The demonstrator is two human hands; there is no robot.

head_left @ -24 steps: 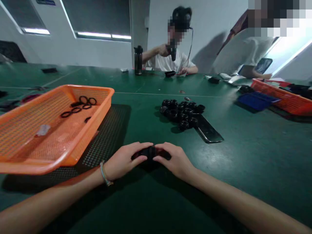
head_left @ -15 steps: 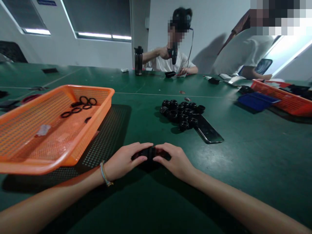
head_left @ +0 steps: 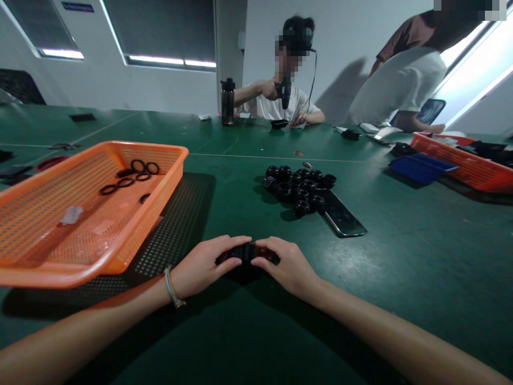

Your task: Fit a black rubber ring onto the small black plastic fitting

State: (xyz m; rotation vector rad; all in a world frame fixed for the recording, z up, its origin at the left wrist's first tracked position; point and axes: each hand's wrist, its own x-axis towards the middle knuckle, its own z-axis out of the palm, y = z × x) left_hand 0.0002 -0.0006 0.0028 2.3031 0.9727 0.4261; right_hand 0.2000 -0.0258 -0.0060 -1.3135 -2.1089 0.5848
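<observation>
Close in front of me, a small black ribbed part (head_left: 246,252) is gripped between both hands, just over the green table (head_left: 256,331). My left hand (head_left: 206,264) closes on its left side, thumb below and fingers above. From the right, my right hand (head_left: 292,262) pinches its other side the same way. The fingers hide much of the part, so its full shape does not show. Beyond the hands lies a cluster of several glossy black ring-shaped parts (head_left: 294,184). A phone (head_left: 342,216) with a dark screen lies against that cluster.
On the left stands an orange mesh basket (head_left: 148,235) with several black rings (head_left: 138,166) inside. A blue tray (head_left: 422,168) and a red-orange basket (head_left: 481,168) are at the right. A bottle (head_left: 228,101) stands near a person holding a power driver (head_left: 285,93); another person leans at the right.
My hands keep the same grip on the black ribbed part with almost no movement. The leaning person at the right has shifted slightly.
</observation>
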